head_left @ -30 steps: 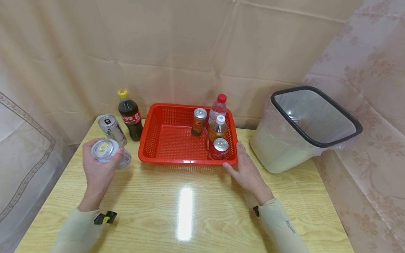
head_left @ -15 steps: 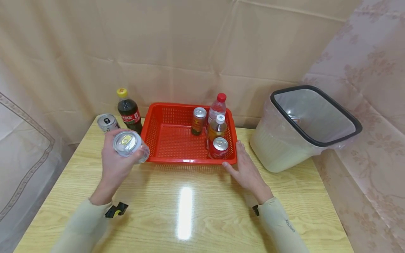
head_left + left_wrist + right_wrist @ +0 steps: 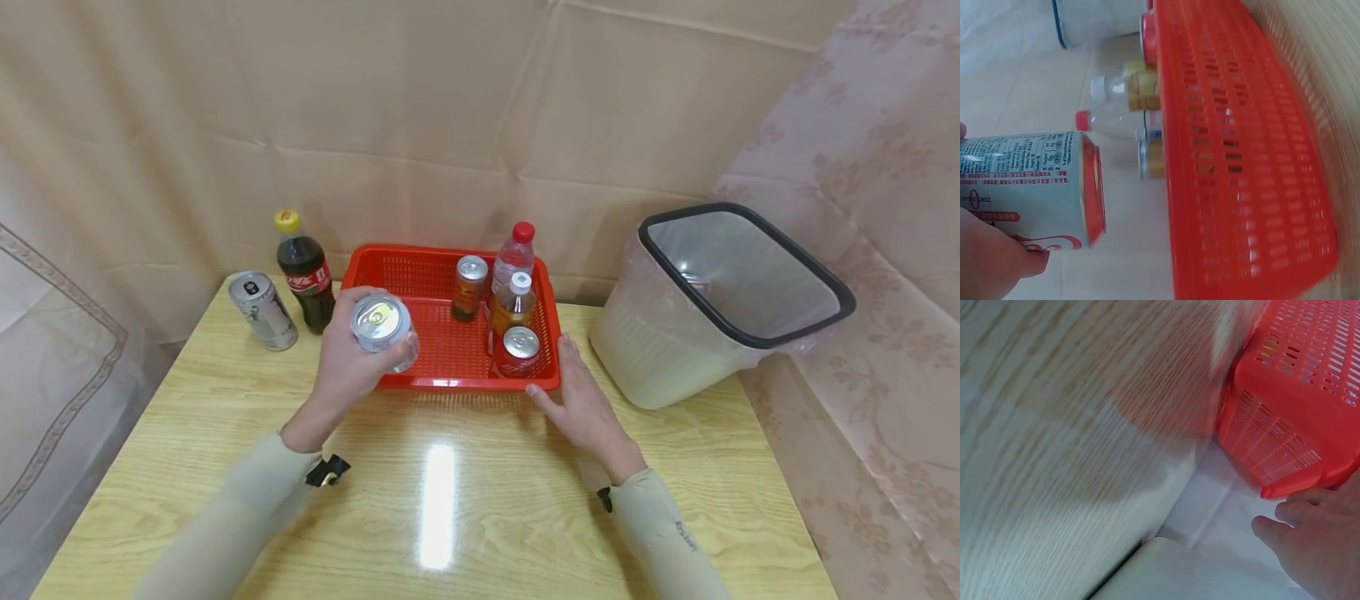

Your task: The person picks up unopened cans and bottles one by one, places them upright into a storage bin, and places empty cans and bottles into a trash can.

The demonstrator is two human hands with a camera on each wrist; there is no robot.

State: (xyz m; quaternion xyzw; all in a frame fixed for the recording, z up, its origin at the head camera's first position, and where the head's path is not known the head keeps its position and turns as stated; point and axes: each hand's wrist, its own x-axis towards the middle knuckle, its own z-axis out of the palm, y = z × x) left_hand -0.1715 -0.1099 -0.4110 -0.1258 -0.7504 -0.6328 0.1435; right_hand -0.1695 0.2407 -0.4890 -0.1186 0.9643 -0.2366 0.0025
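Observation:
My left hand [image 3: 343, 360] grips a silver soda can [image 3: 381, 323] with red lettering, holding it above the left part of the red plastic basket [image 3: 442, 385]. In the left wrist view the soda can's red-edged end points toward the basket's perforated wall. My right hand [image 3: 587, 414] rests at the basket's front right corner, fingers extended along its side and thumb at the front rim. Inside the basket's right half stand a brown-gold can [image 3: 469, 287], a red-capped clear bottle [image 3: 514, 254], a white-capped amber bottle [image 3: 513, 308] and a red can [image 3: 517, 352].
Left of the basket stand a cola bottle with a yellow cap [image 3: 306, 271] and a white patterned can [image 3: 264, 312]. At right is a lined waste bin [image 3: 652, 342] with a black rim. A beige curtain [image 3: 420, 125] hangs behind the wooden table [image 3: 375, 517].
My left hand has carried the silver soda can rightward, from in front of the white patterned can to over the basket. The right hand stays at the basket corner.

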